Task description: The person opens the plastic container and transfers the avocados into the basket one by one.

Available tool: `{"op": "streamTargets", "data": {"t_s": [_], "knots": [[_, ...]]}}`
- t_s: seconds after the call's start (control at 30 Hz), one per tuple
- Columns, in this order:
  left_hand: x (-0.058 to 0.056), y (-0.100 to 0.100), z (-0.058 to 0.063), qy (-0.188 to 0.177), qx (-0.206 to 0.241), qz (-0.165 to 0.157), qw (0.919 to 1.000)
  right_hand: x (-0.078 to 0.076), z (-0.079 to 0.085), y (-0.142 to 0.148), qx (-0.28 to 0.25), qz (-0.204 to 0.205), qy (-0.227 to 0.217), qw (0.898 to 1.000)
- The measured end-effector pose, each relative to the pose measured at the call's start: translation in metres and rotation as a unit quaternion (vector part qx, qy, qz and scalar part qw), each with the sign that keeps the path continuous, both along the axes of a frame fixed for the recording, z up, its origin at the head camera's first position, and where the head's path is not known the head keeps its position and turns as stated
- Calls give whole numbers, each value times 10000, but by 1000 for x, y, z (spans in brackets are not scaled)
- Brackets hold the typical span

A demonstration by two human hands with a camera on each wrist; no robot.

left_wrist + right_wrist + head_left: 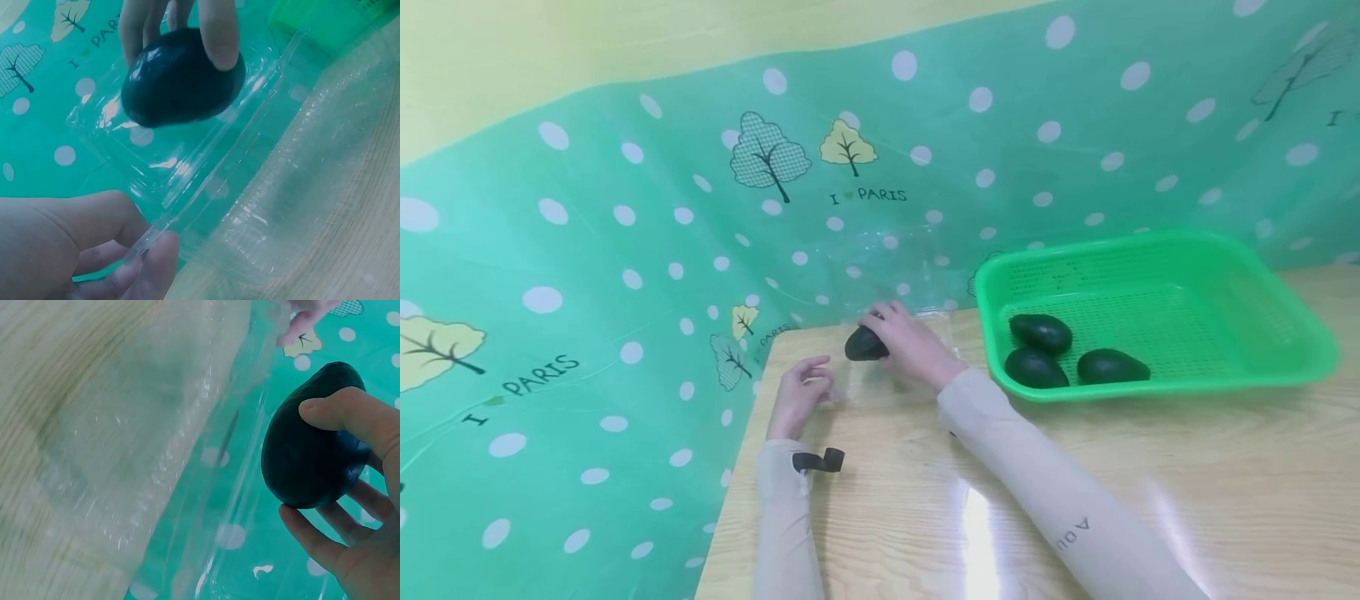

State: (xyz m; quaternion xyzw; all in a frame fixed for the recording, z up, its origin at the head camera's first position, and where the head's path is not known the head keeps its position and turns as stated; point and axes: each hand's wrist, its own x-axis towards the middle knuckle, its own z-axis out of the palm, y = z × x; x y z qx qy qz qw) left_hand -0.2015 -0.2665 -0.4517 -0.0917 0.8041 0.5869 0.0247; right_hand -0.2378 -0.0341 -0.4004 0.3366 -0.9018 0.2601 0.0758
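Observation:
My right hand [916, 343] grips a dark avocado [863, 344], thumb on one side and fingers round the other. In the left wrist view this avocado [175, 81] hangs over a clear plastic clamshell box [269, 206], whose lid stands raised at the back. Thumb and fingers of my left hand [799, 398] pinch the box's near left rim, as the left wrist view shows. The right wrist view has the avocado [315, 440] beside the box's ridged, see-through wall [181, 444].
A green plastic basket [1225, 375] stands to the right, with three more avocados [1033, 368] at its left end. Behind the wooden table [895, 517] hangs a green sheet [647, 208] with white dots and trees. A black strap [818, 461] sits on the left wrist.

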Motion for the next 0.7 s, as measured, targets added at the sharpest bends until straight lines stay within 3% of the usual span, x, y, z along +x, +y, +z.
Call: {"op": "streamTargets", "data": {"t_s": [0.7], "knots": [[2, 0, 2, -91, -36, -125, 9999, 17, 20, 43, -217, -293, 158, 9992]]}}
